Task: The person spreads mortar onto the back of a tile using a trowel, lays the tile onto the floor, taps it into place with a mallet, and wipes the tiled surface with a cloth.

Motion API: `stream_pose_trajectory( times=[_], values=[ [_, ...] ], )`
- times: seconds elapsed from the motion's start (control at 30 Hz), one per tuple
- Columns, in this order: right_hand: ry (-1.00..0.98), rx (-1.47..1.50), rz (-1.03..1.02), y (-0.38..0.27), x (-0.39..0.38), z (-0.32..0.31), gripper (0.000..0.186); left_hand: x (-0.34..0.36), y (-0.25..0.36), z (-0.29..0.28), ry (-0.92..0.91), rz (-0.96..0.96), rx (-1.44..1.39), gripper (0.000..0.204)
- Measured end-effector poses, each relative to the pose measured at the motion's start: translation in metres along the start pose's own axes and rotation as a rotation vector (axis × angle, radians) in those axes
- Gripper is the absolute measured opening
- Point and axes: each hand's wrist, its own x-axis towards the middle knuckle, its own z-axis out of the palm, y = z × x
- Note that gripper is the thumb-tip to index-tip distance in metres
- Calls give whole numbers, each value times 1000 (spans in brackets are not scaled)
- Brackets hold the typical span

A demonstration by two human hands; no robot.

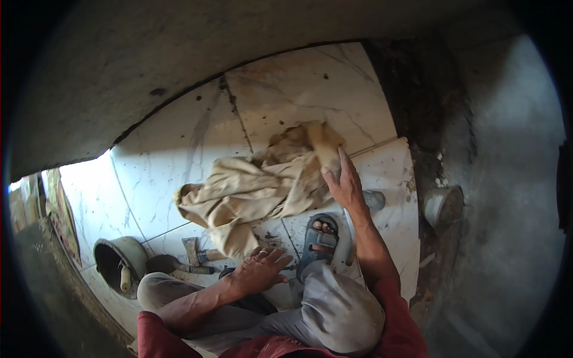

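While my right hand (pixel 343 182) lies flat, fingers extended, on the crumpled beige cloth (pixel 256 191), my left hand (pixel 259 269) rests open-fingered beside my knee, holding nothing.

Count: 1 beige cloth (pixel 256 188) at centre, 2 hands — right hand (pixel 341 182) at 3 o'clock of it, left hand (pixel 261 269) at 6. 1 bucket (pixel 122 258) at 8 o'clock, 1 trowel (pixel 173 264), 1 sandal (pixel 317 241).
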Motion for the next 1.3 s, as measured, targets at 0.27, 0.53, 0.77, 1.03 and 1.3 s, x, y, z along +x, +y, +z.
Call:
stream_pose_trajectory(
  times=[0.27,0.53,0.77,1.03,1.3],
  values=[
    [-602,-343,-218,-60,-9,163,68,-8,9,2,-30,-39,-47,58],
    [-752,1183,-110,-140,31,106,93,-12,15,7,43,-65,-26,57],
    [-414,810,52,37,123,-84,83,-22,13,1,43,-159,-65,57],
    [-43,-429,-355,42,62,123,61,-27,22,-6,104,-251,-96,55],
    [-850,715,-571,-146,-39,210,62,-9,30,-3,6,-280,42,66]
  ],
)
